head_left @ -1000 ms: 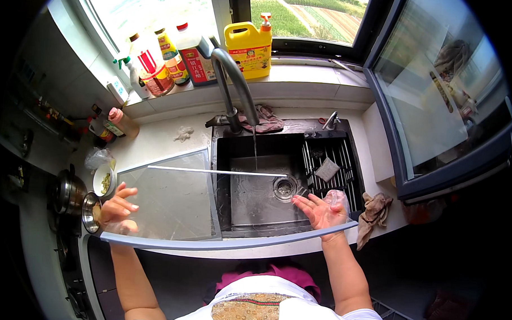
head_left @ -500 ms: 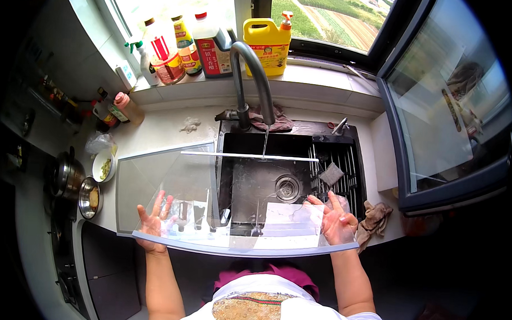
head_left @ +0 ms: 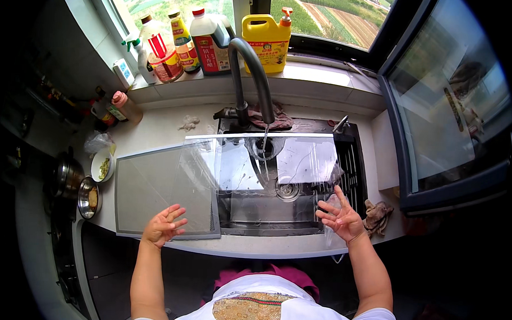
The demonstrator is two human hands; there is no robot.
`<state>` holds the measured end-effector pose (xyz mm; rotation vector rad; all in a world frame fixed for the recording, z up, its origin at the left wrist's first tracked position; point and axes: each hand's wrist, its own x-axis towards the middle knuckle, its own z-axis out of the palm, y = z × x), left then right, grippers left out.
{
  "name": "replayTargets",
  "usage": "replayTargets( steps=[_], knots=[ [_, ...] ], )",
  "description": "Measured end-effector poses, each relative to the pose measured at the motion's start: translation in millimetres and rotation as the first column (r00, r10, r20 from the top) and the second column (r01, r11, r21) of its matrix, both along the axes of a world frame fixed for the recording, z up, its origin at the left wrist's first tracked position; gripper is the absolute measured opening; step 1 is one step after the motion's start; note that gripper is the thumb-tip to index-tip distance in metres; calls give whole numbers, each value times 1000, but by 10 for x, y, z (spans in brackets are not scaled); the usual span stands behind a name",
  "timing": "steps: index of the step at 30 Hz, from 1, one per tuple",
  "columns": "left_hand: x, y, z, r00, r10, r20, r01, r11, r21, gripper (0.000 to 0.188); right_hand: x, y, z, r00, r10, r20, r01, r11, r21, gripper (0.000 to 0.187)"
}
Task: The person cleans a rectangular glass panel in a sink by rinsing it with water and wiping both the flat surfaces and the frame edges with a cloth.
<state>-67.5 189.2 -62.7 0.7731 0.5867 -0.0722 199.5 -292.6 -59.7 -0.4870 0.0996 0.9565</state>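
A clear panel [head_left: 247, 171] with a white strip [head_left: 268, 135] along its far edge spans the black sink [head_left: 265, 224]. Water from the grey faucet [head_left: 261, 75] runs onto it, and window light reflects off its surface. My left hand [head_left: 162, 225] is over the counter's front, beside a grey framed screen [head_left: 165, 185] that lies left of the sink. Its fingers are apart and bent. Near the sink's front right corner, my right hand [head_left: 342, 220] has its fingers spread. I cannot tell whether either hand touches the see-through panel.
A rag [head_left: 378, 216] lies right of the sink, and another cloth [head_left: 279, 118] behind the faucet. A white bowl [head_left: 103, 165] and metal bowl [head_left: 89, 197] stand at left. Bottles and a yellow jug [head_left: 267, 45] line the sill. An open window sash [head_left: 391, 136] juts in at right.
The panel's white far strip has moved farther from me, under the faucet. Its near edge no longer rests over my hands, which have drawn back from beneath it.
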Motion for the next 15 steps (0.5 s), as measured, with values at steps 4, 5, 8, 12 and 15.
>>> replayTargets(
  steps=[4, 5, 8, 12, 15],
  knots=[
    [345, -157, -139, 946, -113, -304, 126, 992, 25, 55, 253, -133, 136, 995, -3, 104, 17, 991, -136, 106],
    [412, -182, -205, 931, -125, -344, 145, 989, 35, 55, 301, -167, 213, 994, -13, 108, 29, 988, -152, 106],
    [697, -403, -282, 882, -177, -436, 229, 971, 70, 34, 396, -356, 377, 989, -51, 137, 78, 976, -203, 107],
    [1070, -659, -529, 818, -137, -559, 185, 982, 31, 20, 460, -591, 526, 982, -89, 165, 125, 966, -225, 108],
    [1351, -887, -596, 771, -23, -637, 97, 992, 80, 27, 502, -701, 624, 978, -114, 174, 159, 949, -272, 108]
  ],
)
